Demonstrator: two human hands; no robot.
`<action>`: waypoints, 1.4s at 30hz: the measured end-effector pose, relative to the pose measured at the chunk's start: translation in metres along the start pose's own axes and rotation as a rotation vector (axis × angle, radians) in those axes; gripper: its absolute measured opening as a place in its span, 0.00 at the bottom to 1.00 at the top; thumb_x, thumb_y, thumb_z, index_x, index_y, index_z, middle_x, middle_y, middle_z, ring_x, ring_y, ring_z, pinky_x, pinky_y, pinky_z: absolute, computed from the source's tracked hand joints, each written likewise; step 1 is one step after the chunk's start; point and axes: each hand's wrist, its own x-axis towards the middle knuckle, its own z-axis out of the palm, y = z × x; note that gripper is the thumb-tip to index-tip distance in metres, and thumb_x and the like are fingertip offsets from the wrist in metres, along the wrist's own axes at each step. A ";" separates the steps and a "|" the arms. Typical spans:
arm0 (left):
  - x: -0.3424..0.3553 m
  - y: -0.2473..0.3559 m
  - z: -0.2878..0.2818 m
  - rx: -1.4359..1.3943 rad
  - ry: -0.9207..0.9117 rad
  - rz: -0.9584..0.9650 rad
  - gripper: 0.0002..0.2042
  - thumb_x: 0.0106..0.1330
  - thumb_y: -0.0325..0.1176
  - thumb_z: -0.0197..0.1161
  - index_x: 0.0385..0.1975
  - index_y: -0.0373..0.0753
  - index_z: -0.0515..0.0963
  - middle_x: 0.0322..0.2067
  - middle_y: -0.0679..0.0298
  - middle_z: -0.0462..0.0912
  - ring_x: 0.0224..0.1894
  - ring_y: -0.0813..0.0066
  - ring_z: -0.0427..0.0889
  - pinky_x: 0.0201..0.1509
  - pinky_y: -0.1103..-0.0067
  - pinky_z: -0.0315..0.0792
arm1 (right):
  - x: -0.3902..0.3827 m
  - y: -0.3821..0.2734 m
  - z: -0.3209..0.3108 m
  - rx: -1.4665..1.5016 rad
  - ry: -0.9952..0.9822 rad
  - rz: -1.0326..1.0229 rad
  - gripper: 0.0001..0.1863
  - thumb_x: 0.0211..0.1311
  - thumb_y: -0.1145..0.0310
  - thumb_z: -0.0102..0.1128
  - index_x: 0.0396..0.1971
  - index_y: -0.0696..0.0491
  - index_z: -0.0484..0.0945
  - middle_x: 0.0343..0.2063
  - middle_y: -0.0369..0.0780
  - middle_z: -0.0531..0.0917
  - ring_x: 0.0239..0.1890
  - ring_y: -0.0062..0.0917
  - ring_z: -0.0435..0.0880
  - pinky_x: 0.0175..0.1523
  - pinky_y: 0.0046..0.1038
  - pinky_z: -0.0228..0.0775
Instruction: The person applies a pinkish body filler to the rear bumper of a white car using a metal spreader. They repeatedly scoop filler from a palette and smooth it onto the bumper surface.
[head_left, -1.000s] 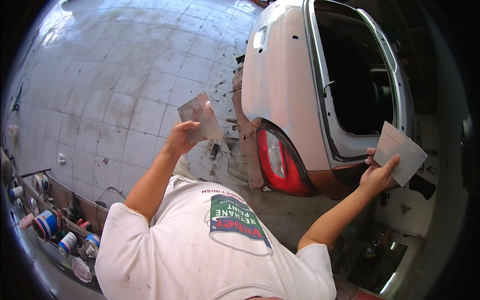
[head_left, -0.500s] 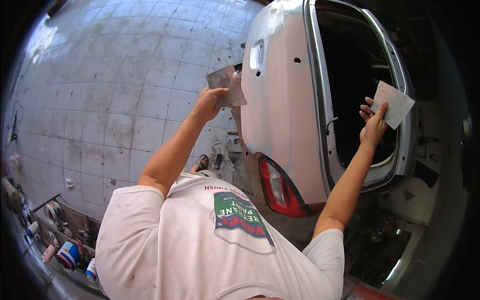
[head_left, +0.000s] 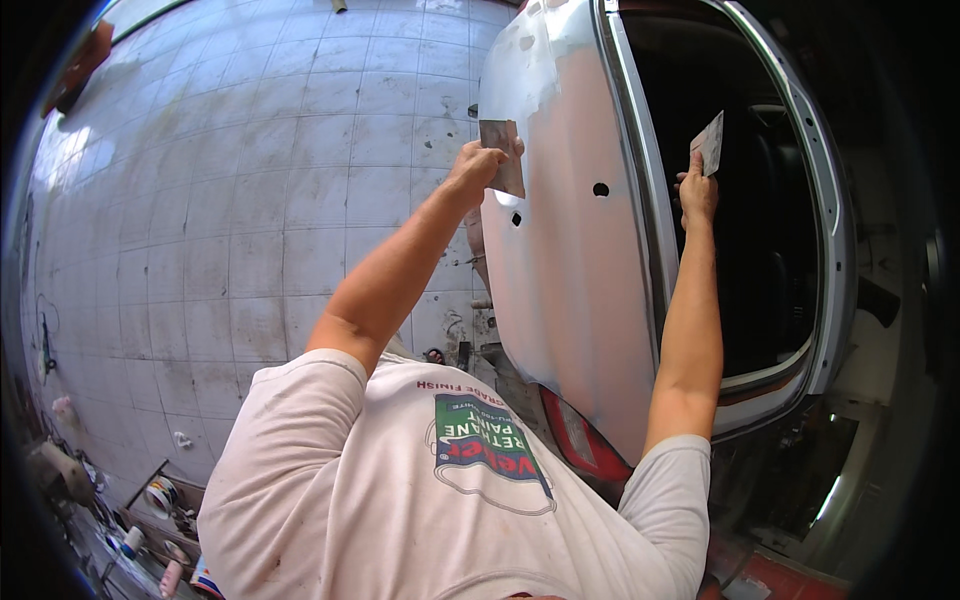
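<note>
My left hand (head_left: 474, 170) grips a flat, thin putty spreader (head_left: 503, 132), grey-brown with pinkish smears, at the left side of the car body panel (head_left: 575, 270). That panel is patched in pink and grey, with a few small dark holes. Whether the spreader touches it, I cannot tell. Over the dark window opening (head_left: 750, 260), my right hand (head_left: 698, 198) pinches a second, lighter spreader (head_left: 712, 148) by its lower end. It is tilted, with pinkish material on its face. The recess in the panel is mostly hidden behind my left hand and its spreader.
A red tail light (head_left: 585, 440) sits at the panel's near end. Dirty white floor tiles (head_left: 240, 230) spread out on the left. Cans, a tape roll (head_left: 160, 495) and other supplies crowd the lower left. A metal frame (head_left: 815, 150) borders the window opening.
My left hand has moved right, from over the floor to the panel's edge. My right hand has shifted left and up, and its spreader has turned more edge-on. The view has shifted along the car.
</note>
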 end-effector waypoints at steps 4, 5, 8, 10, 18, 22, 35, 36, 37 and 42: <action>0.058 -0.008 0.000 0.058 -0.080 -0.066 0.15 0.75 0.30 0.65 0.58 0.34 0.84 0.54 0.52 0.89 0.58 0.55 0.88 0.60 0.59 0.82 | 0.009 0.023 0.014 -0.177 0.030 0.065 0.46 0.87 0.30 0.38 0.69 0.60 0.83 0.63 0.56 0.89 0.70 0.54 0.85 0.74 0.50 0.74; 0.063 -0.002 0.001 0.099 -0.056 -0.109 0.16 0.75 0.31 0.66 0.58 0.34 0.84 0.54 0.52 0.89 0.58 0.55 0.88 0.59 0.59 0.82 | 0.006 0.021 0.016 -0.191 0.027 0.093 0.46 0.87 0.30 0.38 0.70 0.59 0.82 0.64 0.56 0.88 0.70 0.55 0.84 0.75 0.50 0.74; 0.066 0.014 0.010 0.275 0.034 -0.182 0.16 0.74 0.32 0.66 0.59 0.35 0.83 0.53 0.49 0.88 0.59 0.54 0.88 0.61 0.57 0.82 | -0.012 0.015 0.014 -0.260 0.041 0.125 0.45 0.87 0.31 0.36 0.71 0.58 0.82 0.67 0.57 0.86 0.72 0.56 0.82 0.77 0.50 0.73; 0.064 0.025 0.026 0.318 0.044 -0.187 0.16 0.73 0.32 0.66 0.57 0.34 0.84 0.52 0.48 0.88 0.58 0.52 0.88 0.62 0.55 0.82 | -0.024 0.001 0.017 -0.338 0.083 0.063 0.44 0.87 0.32 0.36 0.72 0.57 0.82 0.67 0.57 0.86 0.72 0.57 0.81 0.77 0.51 0.73; 0.038 -0.010 0.060 0.581 -0.158 0.349 0.16 0.73 0.32 0.57 0.56 0.35 0.84 0.47 0.54 0.88 0.48 0.60 0.88 0.56 0.61 0.84 | -0.034 -0.014 0.015 -0.346 0.082 0.103 0.41 0.88 0.33 0.38 0.75 0.52 0.79 0.69 0.56 0.84 0.74 0.57 0.79 0.78 0.51 0.72; 0.046 -0.039 -0.002 0.111 -0.213 -0.032 0.17 0.74 0.32 0.62 0.59 0.32 0.82 0.50 0.51 0.88 0.52 0.59 0.88 0.58 0.60 0.83 | -0.042 -0.028 0.014 -0.347 0.100 0.084 0.41 0.88 0.33 0.38 0.76 0.51 0.79 0.69 0.56 0.84 0.74 0.57 0.79 0.78 0.51 0.72; 0.057 0.055 0.059 0.158 -0.071 -0.144 0.10 0.68 0.27 0.63 0.47 0.32 0.82 0.40 0.58 0.81 0.47 0.65 0.80 0.51 0.64 0.76 | -0.035 -0.024 0.014 -0.401 0.079 0.126 0.42 0.86 0.32 0.41 0.72 0.54 0.82 0.66 0.58 0.86 0.72 0.57 0.81 0.77 0.51 0.73; 0.050 0.063 0.062 0.159 -0.131 -0.127 0.09 0.68 0.27 0.62 0.45 0.33 0.82 0.38 0.62 0.79 0.43 0.69 0.78 0.48 0.67 0.75 | -0.031 -0.021 0.013 -0.384 0.071 0.123 0.42 0.86 0.32 0.41 0.72 0.54 0.82 0.67 0.58 0.86 0.73 0.57 0.81 0.77 0.51 0.73; 0.040 0.066 0.063 0.160 -0.190 -0.111 0.08 0.68 0.26 0.62 0.44 0.33 0.81 0.37 0.65 0.77 0.39 0.73 0.76 0.44 0.70 0.73 | -0.029 -0.018 0.012 -0.367 0.062 0.120 0.42 0.86 0.31 0.41 0.72 0.54 0.82 0.67 0.58 0.85 0.73 0.57 0.81 0.77 0.51 0.73; 0.043 0.014 0.031 0.049 -0.278 -0.127 0.09 0.72 0.25 0.61 0.48 0.31 0.82 0.40 0.61 0.84 0.41 0.68 0.85 0.44 0.69 0.81 | -0.034 -0.015 0.013 -0.367 0.080 0.135 0.43 0.86 0.31 0.40 0.73 0.53 0.82 0.68 0.56 0.85 0.73 0.57 0.81 0.77 0.51 0.73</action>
